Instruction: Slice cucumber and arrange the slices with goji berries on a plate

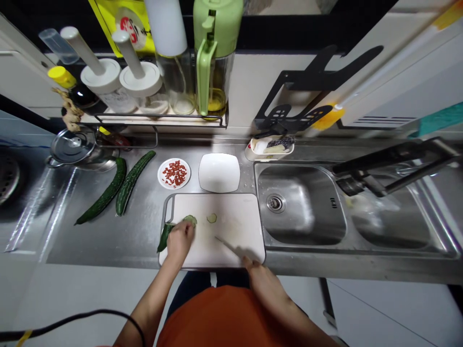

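Steel countertop [97, 241] is supporting the cutting board [238, 217], where the left hand [181, 239] is clasping the cut cucumber [165, 237], presumably to stop it rolling, while the right hand [263, 278] is gripping the knife [227, 244].

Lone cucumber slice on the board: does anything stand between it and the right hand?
Only the knife, in the right hand, points across the cutting board toward the slice, its tip short of it.
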`<state>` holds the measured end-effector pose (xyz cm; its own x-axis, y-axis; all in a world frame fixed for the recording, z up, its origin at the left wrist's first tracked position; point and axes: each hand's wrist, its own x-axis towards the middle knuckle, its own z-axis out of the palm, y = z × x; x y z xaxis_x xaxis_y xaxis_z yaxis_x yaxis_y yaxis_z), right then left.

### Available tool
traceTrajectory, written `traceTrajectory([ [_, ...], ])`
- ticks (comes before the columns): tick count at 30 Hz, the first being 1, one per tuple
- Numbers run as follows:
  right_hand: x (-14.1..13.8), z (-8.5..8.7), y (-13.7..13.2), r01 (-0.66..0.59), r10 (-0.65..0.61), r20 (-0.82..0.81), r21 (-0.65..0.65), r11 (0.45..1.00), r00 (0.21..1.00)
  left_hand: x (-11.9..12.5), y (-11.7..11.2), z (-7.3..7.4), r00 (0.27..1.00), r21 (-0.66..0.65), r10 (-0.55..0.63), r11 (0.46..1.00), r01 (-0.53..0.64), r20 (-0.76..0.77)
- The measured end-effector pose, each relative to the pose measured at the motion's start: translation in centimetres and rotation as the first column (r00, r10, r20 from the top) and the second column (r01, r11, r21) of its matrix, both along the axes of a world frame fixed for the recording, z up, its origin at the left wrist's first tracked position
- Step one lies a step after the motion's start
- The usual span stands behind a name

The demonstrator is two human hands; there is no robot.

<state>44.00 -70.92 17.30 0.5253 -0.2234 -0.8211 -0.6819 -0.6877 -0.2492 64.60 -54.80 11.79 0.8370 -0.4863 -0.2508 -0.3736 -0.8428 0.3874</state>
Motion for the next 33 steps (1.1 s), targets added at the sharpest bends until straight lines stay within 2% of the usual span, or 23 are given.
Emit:
traceTrajectory([
  [6, -0.3, -0.3, 0.0, 0.006, -0.006, 0.010, 0.002, 1.000, 1.000, 1.4, 0.3, -0.1, 0.998, 0.112, 0.056, 0.992, -0.060, 0.034],
  [10, -0.5, -0.6, 0.2, 0.004, -0.004, 0.022, -0.005, 1.000, 1.000, 1.1, -0.4, -0.2, 0.992, 0.058, 0.091, 0.994, -0.096, 0.084],
  [12, -0.4, -0.5, 0.2, -0.001, 0.002, 0.022, -0.013, 1.000, 1.000, 0.8, -1.3, -0.4, 0.997, -0.012, 0.041, 0.999, -0.040, 0.071],
  [14, -0.2, -0.3, 0.2, -0.003, 0.003, 0.018, -0.015, 1.000, 1.000, 0.4, -2.6, -0.6, 0.998, -0.058, -0.067, 0.996, 0.067, 0.010],
  [17, 0.1, 0.0, 0.2, -0.005, 0.005, 0.004, -0.010, 1.000, 1.000, -0.1, -4.8, -0.9, 0.981, 0.005, -0.181, 0.983, 0.182, -0.072],
  [22, 0.3, 0.0, 0.3, -0.027, 0.027, 0.008, -0.007, 1.000, 1.000, -0.2, -7.2, -1.1, 0.980, 0.104, -0.175, 0.977, 0.185, -0.096],
  [33, 0.5, -0.2, 0.3, -0.016, 0.016, 0.018, 0.001, 1.000, 1.000, -0.1, -7.2, -1.6, 0.970, 0.046, -0.177, 0.981, 0.187, -0.166],
])
